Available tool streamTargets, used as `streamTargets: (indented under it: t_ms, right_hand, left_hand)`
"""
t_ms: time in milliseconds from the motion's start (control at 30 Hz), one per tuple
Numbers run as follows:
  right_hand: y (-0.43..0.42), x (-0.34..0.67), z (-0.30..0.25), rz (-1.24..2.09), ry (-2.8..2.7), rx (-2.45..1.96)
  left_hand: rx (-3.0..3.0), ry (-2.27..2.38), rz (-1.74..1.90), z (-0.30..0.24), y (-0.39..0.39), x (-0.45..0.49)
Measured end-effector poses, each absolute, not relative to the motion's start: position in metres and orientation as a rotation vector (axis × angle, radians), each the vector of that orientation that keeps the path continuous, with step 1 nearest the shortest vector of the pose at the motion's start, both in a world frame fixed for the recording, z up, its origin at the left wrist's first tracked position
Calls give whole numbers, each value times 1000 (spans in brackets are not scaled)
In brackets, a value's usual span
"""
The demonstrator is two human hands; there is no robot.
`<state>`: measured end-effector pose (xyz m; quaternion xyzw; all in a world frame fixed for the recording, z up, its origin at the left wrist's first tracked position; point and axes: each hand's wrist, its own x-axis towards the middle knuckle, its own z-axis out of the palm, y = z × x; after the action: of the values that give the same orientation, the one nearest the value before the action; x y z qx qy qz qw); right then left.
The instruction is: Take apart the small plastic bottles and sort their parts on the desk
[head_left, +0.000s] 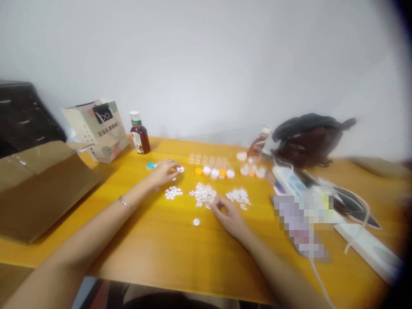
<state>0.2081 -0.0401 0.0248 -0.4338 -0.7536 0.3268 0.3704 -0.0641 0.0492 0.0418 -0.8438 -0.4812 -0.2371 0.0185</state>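
At the back left of the wooden table, my left hand (165, 171) has its fingers closed at a small white round cap (180, 170). A teal disc (150, 165) lies left of that hand. My right hand (229, 215) is in a pinch at the lower right edge of a pile of white openwork pieces (202, 194); what its fingertips hold is too small to make out. Nearer the left hand is a pile of small white discs (173, 192). A second pile of leaf-like white pieces (238, 196) lies beyond the right hand. One white disc (196, 222) sits alone in front.
Behind the piles stand rows of white and orange caps (214, 173) and clear containers (211, 161). A brown-red bottle (140, 134), paper bag (103, 131) and cardboard box (41, 189) occupy the left. At right are a tilted bottle (258, 143), dark bag (309, 139) and power strip (289, 182).
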Motion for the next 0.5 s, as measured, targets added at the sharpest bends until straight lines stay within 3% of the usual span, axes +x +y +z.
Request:
streamTargets:
  t_ms: [200,367,500]
  right_hand:
    - [-36,214,25,733,-1914,-1124]
    - [-3,247,34,448,-1801,-1326]
    - [38,288,46,-32,-1921,-1531]
  left_hand:
    - [-3000,-871,-576,38,-46,-5]
    - [-3011,-929,-598,19,-75,6]
    - [-3102,-941,-689,13,-68,3]
